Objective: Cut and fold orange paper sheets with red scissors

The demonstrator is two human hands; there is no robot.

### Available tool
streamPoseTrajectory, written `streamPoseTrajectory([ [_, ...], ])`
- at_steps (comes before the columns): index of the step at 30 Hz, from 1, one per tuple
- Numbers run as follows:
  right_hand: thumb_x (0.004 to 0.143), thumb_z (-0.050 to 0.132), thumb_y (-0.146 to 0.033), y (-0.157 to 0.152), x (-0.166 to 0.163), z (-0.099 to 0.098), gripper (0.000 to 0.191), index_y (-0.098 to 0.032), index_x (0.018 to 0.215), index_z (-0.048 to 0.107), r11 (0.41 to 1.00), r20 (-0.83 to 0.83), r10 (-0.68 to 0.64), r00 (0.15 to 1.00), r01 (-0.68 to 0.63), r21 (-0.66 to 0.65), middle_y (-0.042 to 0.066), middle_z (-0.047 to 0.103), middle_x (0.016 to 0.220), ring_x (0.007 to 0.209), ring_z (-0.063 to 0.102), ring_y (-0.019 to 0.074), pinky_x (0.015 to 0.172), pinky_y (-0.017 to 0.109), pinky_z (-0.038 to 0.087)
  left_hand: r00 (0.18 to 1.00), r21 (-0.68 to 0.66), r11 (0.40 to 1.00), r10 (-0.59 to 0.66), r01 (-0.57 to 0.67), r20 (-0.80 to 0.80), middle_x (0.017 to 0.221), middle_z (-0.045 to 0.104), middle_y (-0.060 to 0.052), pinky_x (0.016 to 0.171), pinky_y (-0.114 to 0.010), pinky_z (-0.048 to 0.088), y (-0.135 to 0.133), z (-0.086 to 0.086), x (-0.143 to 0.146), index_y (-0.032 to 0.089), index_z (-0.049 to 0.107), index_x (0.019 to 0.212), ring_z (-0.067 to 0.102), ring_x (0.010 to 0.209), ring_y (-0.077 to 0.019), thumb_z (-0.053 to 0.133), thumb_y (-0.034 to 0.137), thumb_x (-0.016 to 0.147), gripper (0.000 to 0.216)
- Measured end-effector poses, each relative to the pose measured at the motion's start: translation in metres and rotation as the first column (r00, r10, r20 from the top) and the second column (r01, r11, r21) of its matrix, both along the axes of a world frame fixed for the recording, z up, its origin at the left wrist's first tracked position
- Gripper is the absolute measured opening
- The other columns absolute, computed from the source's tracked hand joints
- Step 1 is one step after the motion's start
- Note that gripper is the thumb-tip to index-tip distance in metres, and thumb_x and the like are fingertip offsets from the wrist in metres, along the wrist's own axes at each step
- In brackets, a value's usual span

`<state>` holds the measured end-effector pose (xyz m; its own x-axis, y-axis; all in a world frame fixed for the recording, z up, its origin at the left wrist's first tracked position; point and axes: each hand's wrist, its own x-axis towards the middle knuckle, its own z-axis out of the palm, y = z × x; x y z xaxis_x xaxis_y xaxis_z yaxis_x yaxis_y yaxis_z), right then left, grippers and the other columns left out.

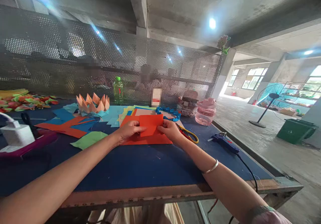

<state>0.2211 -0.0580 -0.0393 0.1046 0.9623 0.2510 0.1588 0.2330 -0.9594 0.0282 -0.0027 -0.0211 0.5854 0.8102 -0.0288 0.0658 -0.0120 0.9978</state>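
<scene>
A small orange-red sheet of paper (151, 121) is held up between my two hands. My left hand (130, 131) pinches its left edge, thumb in front. On the opposite edge my right hand (169, 129) is closed in the same way. Beneath it, larger orange-red paper (150, 140) lies flat on the blue tabletop (120, 170). Scissors with yellow handles (192, 136) rest just beside my right wrist. A blue folded-paper ring (175, 115) sits behind that hand. Sheets of light blue and yellow paper (116, 116) are spread behind my left hand.
An orange paper crown (93, 104) and a green-capped bottle (118, 90) stand at the back. A blue glue gun (225, 142) with a trailing cord and a pink water jug (205, 112) are on the right. At left is a white plug adapter (18, 135).
</scene>
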Motion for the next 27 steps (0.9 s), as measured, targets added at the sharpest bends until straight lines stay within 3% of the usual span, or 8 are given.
streamPoseTrajectory([
  [5, 0.068, 0.058, -0.015, -0.006, -0.009, 0.004, 0.020, -0.016, 0.087, 0.064, 0.995, -0.028, 0.100, 0.995, -0.100, 0.019, 0.000, 0.069, 0.070, 0.062, 0.062, 0.0128, 0.056, 0.021, 0.046, 0.988, -0.075, 0.995, -0.048, 0.060, 0.148, 0.083, 0.076, -0.009, 0.074, -0.034, 0.051, -0.003, -0.003, 0.001, 0.014, 0.073, 0.083, 0.068, 0.075, -0.0233, 0.084, 0.036, 0.059, 0.035],
  [11, 0.070, 0.056, -0.012, -0.007, -0.014, 0.001, 0.023, -0.016, 0.092, 0.065, 0.992, 0.041, 0.119, 0.992, -0.120, 0.023, -0.001, 0.068, 0.071, 0.060, 0.060, 0.0118, 0.055, 0.020, 0.045, 0.981, 0.090, 0.996, -0.013, -0.004, 0.192, 0.095, 0.077, -0.009, 0.081, -0.038, 0.053, -0.002, -0.010, 0.005, 0.015, 0.073, 0.100, 0.069, 0.092, -0.0287, 0.085, 0.031, 0.057, 0.048],
  [16, 0.082, 0.052, -0.020, -0.009, -0.002, 0.020, 0.017, -0.015, 0.094, 0.063, 0.999, 0.303, 0.025, 0.953, -0.033, 0.023, 0.003, 0.070, 0.079, 0.065, 0.063, 0.0131, 0.057, 0.022, 0.046, 0.983, 0.082, 0.993, 0.075, -0.090, 0.168, 0.092, 0.077, -0.008, 0.076, -0.036, 0.056, -0.003, -0.004, 0.004, 0.017, 0.073, 0.099, 0.071, 0.086, -0.0274, 0.086, 0.030, 0.053, 0.050],
  [18, 0.089, 0.047, -0.024, -0.016, 0.015, 0.036, 0.020, -0.015, 0.098, 0.062, 0.992, 0.574, -0.125, 0.810, 0.117, 0.050, 0.007, 0.071, 0.086, 0.072, 0.065, 0.0143, 0.060, 0.022, 0.045, 0.974, 0.023, 0.989, 0.140, -0.147, 0.177, 0.088, 0.078, -0.008, 0.074, -0.036, 0.057, -0.004, 0.000, 0.002, 0.016, 0.074, 0.095, 0.072, 0.080, -0.0259, 0.088, 0.029, 0.050, 0.050],
  [20, 0.091, 0.043, -0.020, -0.026, 0.038, 0.051, 0.023, -0.017, 0.101, 0.063, 0.959, 0.891, -0.186, 0.415, 0.274, 0.072, 0.009, 0.070, 0.099, 0.088, 0.064, 0.0170, 0.066, 0.023, 0.043, 0.962, -0.013, 0.981, 0.195, -0.196, 0.189, 0.084, 0.077, -0.008, 0.072, -0.037, 0.057, -0.005, 0.003, 0.000, 0.015, 0.074, 0.088, 0.072, 0.074, -0.0250, 0.089, 0.030, 0.047, 0.046],
  [21, 0.087, 0.046, -0.017, -0.031, 0.050, 0.057, 0.021, -0.016, 0.099, 0.064, 0.949, 0.923, -0.159, 0.350, 0.312, 0.045, 0.011, 0.070, 0.099, 0.092, 0.064, 0.0200, 0.067, 0.025, 0.042, 0.958, -0.014, 0.977, 0.212, -0.214, 0.195, 0.082, 0.077, -0.008, 0.070, -0.037, 0.057, -0.005, 0.004, 0.000, 0.015, 0.074, 0.084, 0.072, 0.072, -0.0246, 0.089, 0.030, 0.046, 0.044],
  [24, 0.066, 0.071, -0.018, -0.043, 0.081, 0.060, 0.014, -0.014, 0.078, 0.067, 0.927, 0.954, 0.027, 0.297, 0.349, -0.135, 0.010, 0.070, 0.077, 0.075, 0.065, 0.0225, 0.057, 0.024, 0.039, 0.950, 0.007, 0.970, 0.235, -0.242, 0.206, 0.078, 0.076, -0.008, 0.067, -0.038, 0.057, -0.004, 0.005, -0.002, 0.015, 0.073, 0.078, 0.071, 0.068, -0.0239, 0.089, 0.032, 0.047, 0.038],
  [27, 0.058, 0.075, -0.019, -0.045, 0.094, 0.051, 0.030, -0.016, 0.087, 0.068, 0.901, 0.947, 0.147, 0.284, 0.356, -0.247, 0.008, 0.071, 0.079, 0.070, 0.065, 0.0216, 0.051, 0.024, 0.036, 0.945, 0.028, 0.965, 0.249, -0.261, 0.212, 0.079, 0.076, -0.007, 0.068, -0.038, 0.057, -0.002, 0.004, -0.001, 0.015, 0.073, 0.078, 0.071, 0.070, -0.0241, 0.089, 0.033, 0.048, 0.039],
])
